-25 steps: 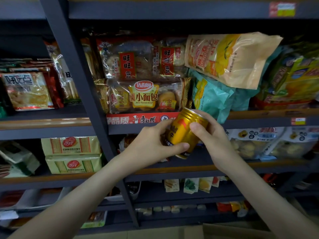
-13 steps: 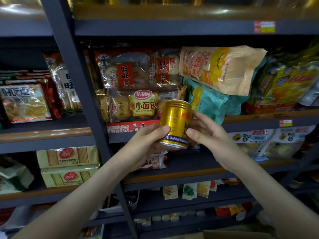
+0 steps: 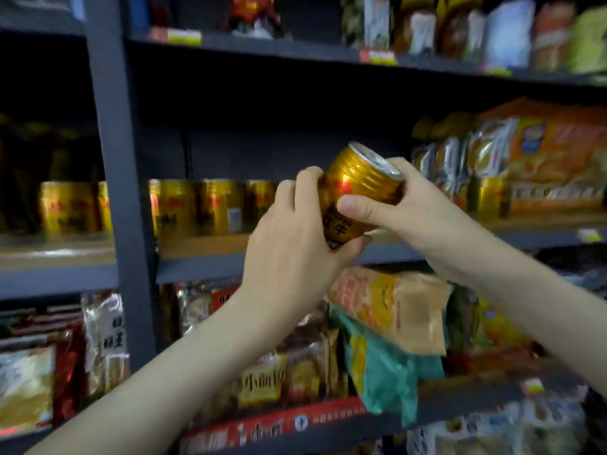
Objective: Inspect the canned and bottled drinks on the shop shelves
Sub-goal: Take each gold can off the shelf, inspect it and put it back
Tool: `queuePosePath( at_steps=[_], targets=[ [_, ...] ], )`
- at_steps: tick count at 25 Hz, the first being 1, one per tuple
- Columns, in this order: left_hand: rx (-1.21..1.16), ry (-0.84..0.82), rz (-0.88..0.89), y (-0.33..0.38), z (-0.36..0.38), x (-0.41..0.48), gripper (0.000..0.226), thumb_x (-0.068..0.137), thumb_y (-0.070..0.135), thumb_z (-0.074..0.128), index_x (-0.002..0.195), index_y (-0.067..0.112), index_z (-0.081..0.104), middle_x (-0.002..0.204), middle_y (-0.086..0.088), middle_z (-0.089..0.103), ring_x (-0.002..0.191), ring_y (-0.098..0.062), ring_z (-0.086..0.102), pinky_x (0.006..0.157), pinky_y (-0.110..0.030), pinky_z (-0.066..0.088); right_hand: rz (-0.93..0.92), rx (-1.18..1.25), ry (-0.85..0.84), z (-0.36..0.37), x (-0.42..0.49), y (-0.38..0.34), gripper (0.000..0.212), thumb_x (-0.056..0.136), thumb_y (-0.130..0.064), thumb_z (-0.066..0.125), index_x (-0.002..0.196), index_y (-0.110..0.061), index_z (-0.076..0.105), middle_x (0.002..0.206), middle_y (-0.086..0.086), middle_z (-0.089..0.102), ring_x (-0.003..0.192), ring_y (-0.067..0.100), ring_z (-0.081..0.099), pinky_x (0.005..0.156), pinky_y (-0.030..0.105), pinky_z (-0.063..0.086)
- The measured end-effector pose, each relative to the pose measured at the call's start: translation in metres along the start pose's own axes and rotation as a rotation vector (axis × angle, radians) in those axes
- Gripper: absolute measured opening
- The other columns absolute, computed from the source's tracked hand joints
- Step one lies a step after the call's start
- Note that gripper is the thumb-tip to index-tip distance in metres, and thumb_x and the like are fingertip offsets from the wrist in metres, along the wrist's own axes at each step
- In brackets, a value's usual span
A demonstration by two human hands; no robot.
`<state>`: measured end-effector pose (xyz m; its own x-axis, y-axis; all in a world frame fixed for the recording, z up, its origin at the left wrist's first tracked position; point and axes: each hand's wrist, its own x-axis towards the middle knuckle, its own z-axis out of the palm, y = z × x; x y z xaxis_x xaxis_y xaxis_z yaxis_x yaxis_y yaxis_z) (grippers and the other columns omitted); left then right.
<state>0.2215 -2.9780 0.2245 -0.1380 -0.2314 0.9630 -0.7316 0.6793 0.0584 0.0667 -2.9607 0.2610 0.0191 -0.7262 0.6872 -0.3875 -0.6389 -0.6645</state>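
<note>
A gold drink can [image 3: 354,188] is held in both hands in front of the shelves, tilted with its silver top pointing up and to the right. My left hand [image 3: 295,244] grips its lower end from the left. My right hand [image 3: 404,205] grips its upper part from the right, thumb across the front. Behind it, a row of matching gold cans [image 3: 197,206] stands on the middle shelf [image 3: 197,247], with more gold cans [image 3: 67,206] left of the upright.
A dark grey shelf upright [image 3: 121,178] runs down the left. Snack bags [image 3: 538,162] fill the right of the middle shelf. Bread and snack packets [image 3: 387,310] crowd the shelf below. Blurred packets [image 3: 460,27] line the top shelf.
The view has swung upward, so the shelf with gold cans is now level with the hands. The can has been raised and tipped from upright to leaning right. Both hands keep hold of it.
</note>
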Motion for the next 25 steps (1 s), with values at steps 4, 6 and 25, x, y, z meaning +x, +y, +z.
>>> queuePosePath(
  at_steps=[4, 6, 25],
  targets=[
    [0.078, -0.173, 0.082, -0.016, 0.010, 0.057, 0.075, 0.080, 0.060, 0.065, 0.136, 0.016, 0.042, 0.117, -0.004, 0.051, 0.103, -0.021, 0.055, 0.078, -0.028, 0.041, 0.026, 0.202, -0.109, -0.030, 0.063, 0.006, 0.082, 0.052, -0.040, 0.081, 0.123, -0.010, 0.054, 0.118, 0.010, 0.065, 0.103, 0.019, 0.067, 0.088, 0.035, 0.056],
    [0.139, -0.358, 0.060, -0.035, 0.013, 0.080, 0.069, 0.088, 0.060, 0.052, 0.144, 0.024, 0.034, 0.133, -0.003, 0.047, 0.122, -0.020, 0.047, 0.094, -0.031, 0.039, 0.084, 0.199, -0.150, -0.043, 0.096, 0.022, 0.070, 0.066, -0.025, 0.078, 0.128, -0.006, 0.051, 0.119, 0.011, 0.065, 0.102, 0.018, 0.067, 0.082, 0.030, 0.057],
    [0.819, -0.848, 0.190, -0.113, 0.055, 0.108, 0.064, 0.097, 0.045, 0.048, 0.152, 0.035, 0.016, 0.157, 0.003, 0.025, 0.141, -0.019, 0.030, 0.108, -0.035, 0.034, 0.086, -0.790, -0.756, -0.039, 0.245, 0.141, 0.074, 0.093, -0.014, 0.060, 0.152, -0.030, 0.019, 0.156, 0.000, 0.025, 0.141, 0.023, 0.027, 0.107, 0.033, 0.029]
  ],
)
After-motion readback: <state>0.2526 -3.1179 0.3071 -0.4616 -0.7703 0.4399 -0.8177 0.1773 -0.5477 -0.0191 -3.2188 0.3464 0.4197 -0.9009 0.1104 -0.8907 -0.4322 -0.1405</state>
